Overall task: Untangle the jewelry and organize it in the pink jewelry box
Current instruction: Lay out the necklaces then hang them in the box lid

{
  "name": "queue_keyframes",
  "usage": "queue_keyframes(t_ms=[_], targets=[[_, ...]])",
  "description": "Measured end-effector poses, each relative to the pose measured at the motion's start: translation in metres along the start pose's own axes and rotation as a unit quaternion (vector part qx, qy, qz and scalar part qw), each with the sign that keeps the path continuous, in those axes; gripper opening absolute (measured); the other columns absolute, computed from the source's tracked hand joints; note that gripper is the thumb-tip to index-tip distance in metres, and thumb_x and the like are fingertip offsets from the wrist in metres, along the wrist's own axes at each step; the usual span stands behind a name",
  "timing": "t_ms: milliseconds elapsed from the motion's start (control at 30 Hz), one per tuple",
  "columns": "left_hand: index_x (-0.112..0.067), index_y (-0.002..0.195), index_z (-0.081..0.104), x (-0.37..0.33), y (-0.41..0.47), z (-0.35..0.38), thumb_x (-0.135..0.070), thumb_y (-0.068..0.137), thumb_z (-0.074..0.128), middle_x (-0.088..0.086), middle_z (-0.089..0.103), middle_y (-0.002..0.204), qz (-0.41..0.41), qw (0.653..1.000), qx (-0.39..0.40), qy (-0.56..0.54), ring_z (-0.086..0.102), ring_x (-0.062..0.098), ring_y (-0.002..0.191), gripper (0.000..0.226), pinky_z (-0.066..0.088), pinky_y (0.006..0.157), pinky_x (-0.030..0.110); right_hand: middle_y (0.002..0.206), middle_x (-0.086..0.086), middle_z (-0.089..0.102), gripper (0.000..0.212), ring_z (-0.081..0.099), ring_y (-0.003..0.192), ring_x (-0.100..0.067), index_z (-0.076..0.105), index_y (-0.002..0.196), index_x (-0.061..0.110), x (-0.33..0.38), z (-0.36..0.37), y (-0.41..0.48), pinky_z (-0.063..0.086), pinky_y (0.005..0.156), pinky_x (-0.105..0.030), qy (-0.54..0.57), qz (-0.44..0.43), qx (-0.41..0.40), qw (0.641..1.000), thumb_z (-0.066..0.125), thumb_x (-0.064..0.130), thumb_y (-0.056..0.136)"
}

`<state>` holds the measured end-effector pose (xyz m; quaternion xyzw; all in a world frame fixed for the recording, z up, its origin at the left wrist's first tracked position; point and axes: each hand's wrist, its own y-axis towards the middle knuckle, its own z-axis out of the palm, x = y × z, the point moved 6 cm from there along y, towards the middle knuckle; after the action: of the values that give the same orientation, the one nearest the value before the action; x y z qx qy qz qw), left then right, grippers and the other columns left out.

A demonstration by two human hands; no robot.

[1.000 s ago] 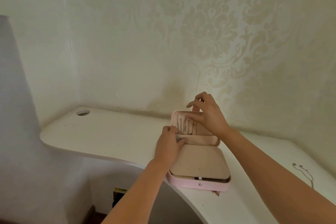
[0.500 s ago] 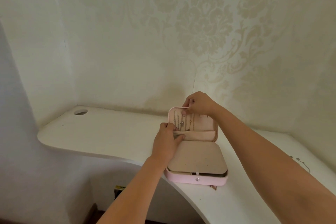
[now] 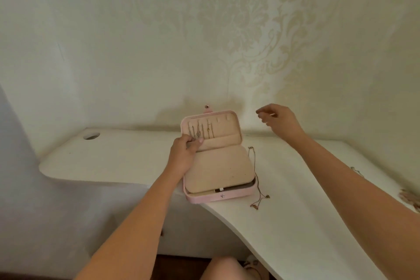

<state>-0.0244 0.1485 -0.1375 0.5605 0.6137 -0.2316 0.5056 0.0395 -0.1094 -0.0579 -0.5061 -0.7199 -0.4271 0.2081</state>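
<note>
No readable txt, labels, brands or nos. anywhere; pink jewelry box (image 3: 218, 198) at frame centre is plain, no markings.

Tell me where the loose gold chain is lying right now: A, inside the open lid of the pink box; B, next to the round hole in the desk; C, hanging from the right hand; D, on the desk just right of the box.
D: the loose gold chain lies on the white desk along the right side of the pink jewelry box.
</note>
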Motion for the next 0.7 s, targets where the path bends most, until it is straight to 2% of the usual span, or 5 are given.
queue_keyframes(t_ms=[133,500,600,667,700], targets=[[-0.013,0.071,0.047,0.01,0.008,-0.025,-0.027,0.094,0.057,-0.002,0.047,0.07,-0.032,0.999,0.021,0.005,0.045,0.012,0.066,0.029,0.031,0.052,0.018,0.077,-0.001,0.066,0.012,0.058,0.067,-0.011,0.069,0.089,0.015,-0.05,0.014,-0.026,0.047,0.064,-0.022,-0.062,0.094,0.155,0.982,0.065,0.005,0.085],[-0.013,0.07,0.046,0.024,0.004,-0.016,-0.03,0.095,0.055,-0.001,0.047,0.069,-0.046,0.997,0.038,0.05,0.044,0.011,0.062,0.031,0.032,0.056,0.024,0.103,0.003,0.055,0.032,0.051,0.095,-0.012,0.065,0.114,0.012,-0.088,0.055,-0.016,0.035,0.082,-0.023,-0.078,0.119,0.111,0.984,0.069,0.023,0.084],[-0.013,0.068,0.043,0.025,0.008,-0.01,-0.03,0.094,0.055,-0.001,0.042,0.064,-0.029,0.996,0.027,0.077,0.039,0.013,0.058,0.034,0.028,0.052,0.024,0.098,0.005,0.055,0.023,0.052,0.093,-0.011,0.068,0.104,0.012,-0.082,0.067,-0.004,0.036,0.076,-0.021,-0.117,0.101,0.123,0.98,0.069,0.022,0.084],[-0.013,0.067,0.043,0.024,0.009,-0.01,-0.032,0.094,0.054,0.0,0.041,0.062,-0.014,0.995,0.014,0.101,0.038,0.013,0.055,0.035,0.026,0.048,0.022,0.08,0.004,0.059,0.007,0.053,0.074,-0.009,0.069,0.082,0.011,-0.084,0.068,0.006,0.037,0.061,-0.018,-0.127,0.118,0.14,0.975,0.07,0.018,0.083],[-0.013,0.067,0.044,0.024,0.009,-0.01,-0.033,0.094,0.054,0.001,0.041,0.062,-0.006,0.994,0.007,0.112,0.038,0.013,0.054,0.035,0.025,0.046,0.02,0.068,0.004,0.056,0.016,0.049,0.061,-0.008,0.064,0.068,0.012,-0.085,0.068,0.011,0.034,0.053,-0.017,-0.137,0.124,0.156,0.97,0.07,0.016,0.082]])
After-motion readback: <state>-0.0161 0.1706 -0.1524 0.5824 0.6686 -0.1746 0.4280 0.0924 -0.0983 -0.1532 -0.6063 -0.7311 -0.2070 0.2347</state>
